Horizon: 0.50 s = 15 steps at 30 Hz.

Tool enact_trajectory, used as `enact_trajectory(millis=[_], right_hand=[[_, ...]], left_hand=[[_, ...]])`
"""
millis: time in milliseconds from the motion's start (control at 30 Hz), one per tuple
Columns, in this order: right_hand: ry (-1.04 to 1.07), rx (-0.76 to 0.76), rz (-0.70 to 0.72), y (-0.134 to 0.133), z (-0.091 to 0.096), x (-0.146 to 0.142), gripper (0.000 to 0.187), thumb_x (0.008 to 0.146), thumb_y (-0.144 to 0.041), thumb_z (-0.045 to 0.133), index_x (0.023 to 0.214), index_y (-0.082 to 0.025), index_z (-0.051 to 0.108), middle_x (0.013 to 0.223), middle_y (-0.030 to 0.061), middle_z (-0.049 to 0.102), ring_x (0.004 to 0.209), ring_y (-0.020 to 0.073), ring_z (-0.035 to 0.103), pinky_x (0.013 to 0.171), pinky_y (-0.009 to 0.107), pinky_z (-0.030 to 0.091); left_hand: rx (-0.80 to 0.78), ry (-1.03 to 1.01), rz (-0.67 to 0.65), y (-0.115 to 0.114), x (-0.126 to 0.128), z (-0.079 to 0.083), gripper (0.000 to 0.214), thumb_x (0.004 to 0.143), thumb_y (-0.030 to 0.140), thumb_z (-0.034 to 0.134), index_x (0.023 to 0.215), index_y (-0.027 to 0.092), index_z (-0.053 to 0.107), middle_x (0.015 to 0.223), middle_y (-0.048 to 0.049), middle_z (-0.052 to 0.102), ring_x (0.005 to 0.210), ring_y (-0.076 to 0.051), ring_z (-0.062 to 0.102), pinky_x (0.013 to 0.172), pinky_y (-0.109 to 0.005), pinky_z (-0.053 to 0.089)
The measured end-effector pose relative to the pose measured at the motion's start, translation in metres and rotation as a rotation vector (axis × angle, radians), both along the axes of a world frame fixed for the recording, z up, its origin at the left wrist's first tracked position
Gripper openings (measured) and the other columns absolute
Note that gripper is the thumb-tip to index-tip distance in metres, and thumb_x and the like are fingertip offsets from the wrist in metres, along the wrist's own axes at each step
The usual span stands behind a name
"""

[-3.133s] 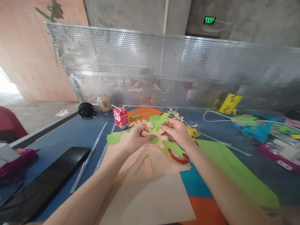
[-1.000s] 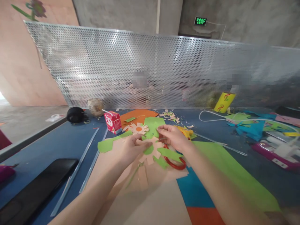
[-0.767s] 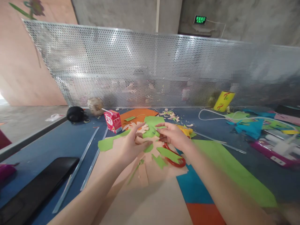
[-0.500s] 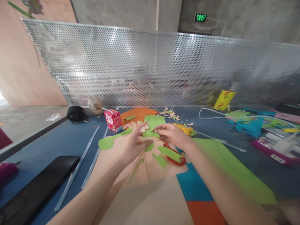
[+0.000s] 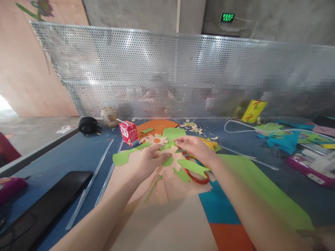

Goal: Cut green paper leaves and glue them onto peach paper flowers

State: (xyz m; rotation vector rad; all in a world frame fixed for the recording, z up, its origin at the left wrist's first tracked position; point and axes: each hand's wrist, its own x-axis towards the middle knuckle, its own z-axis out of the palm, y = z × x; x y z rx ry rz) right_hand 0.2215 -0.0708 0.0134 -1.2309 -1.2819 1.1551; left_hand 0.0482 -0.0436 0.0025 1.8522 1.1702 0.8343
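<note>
My left hand [image 5: 149, 161] is over the beige paper sheets [image 5: 167, 223], thumb and fingers drawn together; what they hold, if anything, is hidden. Opposite it, my right hand [image 5: 196, 148] pinches the edge of a small green paper piece [image 5: 171, 143]. Just beyond my left fingertips lies a white paper flower with an orange centre [image 5: 157, 140]. Below my right hand, cut green scraps [image 5: 192, 166] partly cover red-handled scissors [image 5: 200, 180]. A round green piece [image 5: 168, 161] lies under my left thumb, beside beige paper strips [image 5: 174, 151].
A pink drink carton [image 5: 128, 133] stands at the left, near clear plastic strips [image 5: 90, 184] and a black flat case [image 5: 49, 209]. A large green sheet [image 5: 264, 184] lies right. Behind rises a perforated metal screen [image 5: 183, 69]; a purple power strip [image 5: 309, 170] sits far right.
The white flower with its orange centre has come into clear view beyond my left hand. The green pieces between my hands have shifted, and my fingers have moved slightly apart. The view has moved a little.
</note>
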Motion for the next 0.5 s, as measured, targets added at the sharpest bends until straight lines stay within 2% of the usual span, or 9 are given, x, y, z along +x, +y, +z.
enact_trajectory(millis=[100,267,333,500], right_hand=[[-0.047,-0.001,0.003,0.0001,0.0004,-0.0017,0.022,0.068,-0.037,0.061,0.081,-0.02,0.064,0.073,0.0021,0.062,0.06,0.0094,0.057,0.048,0.018,0.043],[-0.122,0.159,-0.056,0.0006,0.001,-0.0031,0.016,0.066,-0.03,0.063,0.078,-0.02,0.063,0.07,0.0003,0.063,0.064,0.0108,0.059,0.054,0.021,0.046],[-0.108,0.156,-0.044,0.0004,0.001,-0.0028,0.016,0.067,-0.029,0.062,0.08,-0.02,0.063,0.07,0.0001,0.063,0.064,0.0113,0.06,0.055,0.022,0.047],[-0.107,0.124,-0.031,0.0011,-0.001,-0.0026,0.016,0.068,-0.031,0.062,0.078,-0.019,0.064,0.066,-0.0002,0.063,0.059,0.0105,0.059,0.052,0.021,0.046]], left_hand=[[0.012,0.03,0.021,-0.0003,0.0006,0.0007,0.036,0.06,0.048,0.059,0.081,0.019,0.058,0.039,0.0089,0.033,0.04,-0.008,0.029,0.044,-0.02,0.023],[-0.013,0.066,0.039,-0.0003,0.0012,0.0026,0.04,0.059,0.049,0.059,0.085,0.019,0.06,0.044,0.0069,0.045,0.046,-0.01,0.039,0.047,-0.02,0.028],[-0.029,0.069,0.03,-0.0021,0.0016,0.0053,0.036,0.059,0.047,0.059,0.08,0.018,0.06,0.046,0.0057,0.047,0.048,-0.01,0.04,0.047,-0.02,0.028],[-0.085,0.028,0.029,-0.0055,0.0031,0.01,0.024,0.061,0.04,0.06,0.067,0.017,0.057,0.043,0.0061,0.042,0.045,-0.008,0.035,0.044,-0.018,0.025]])
